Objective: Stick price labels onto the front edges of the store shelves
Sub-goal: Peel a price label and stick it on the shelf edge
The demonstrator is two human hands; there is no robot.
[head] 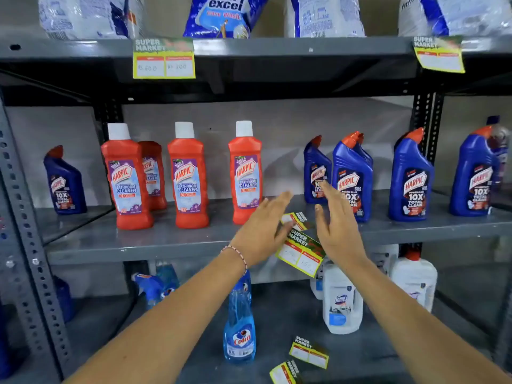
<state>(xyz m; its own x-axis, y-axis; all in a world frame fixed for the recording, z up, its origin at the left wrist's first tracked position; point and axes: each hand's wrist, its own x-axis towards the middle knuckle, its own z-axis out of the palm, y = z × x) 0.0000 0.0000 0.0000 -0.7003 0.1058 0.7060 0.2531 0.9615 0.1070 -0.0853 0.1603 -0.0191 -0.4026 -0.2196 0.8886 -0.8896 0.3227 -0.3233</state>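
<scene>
A yellow and green price label [302, 252] hangs tilted on the front edge of the grey middle shelf [138, 249]. A second, smaller label [295, 219] lies on the shelf top just above it, by my left thumb. My left hand [263, 228] is stretched flat over the shelf to the left of both labels, fingers apart. To their right my right hand [339, 231] is also flat, fingers extended toward a blue Harpic bottle [353, 178]. Neither hand clearly grips a label. Two more labels [164, 60] [439, 55] are stuck on the upper shelf edge.
Red Harpic bottles [188, 178] stand on the middle shelf at left, blue ones [410, 178] at right. On the lower shelf are a Colin spray bottle [239, 328], white Domex bottles [342, 300] and two loose labels [309, 353] [285, 372]. Detergent bags [221, 15] sit on top.
</scene>
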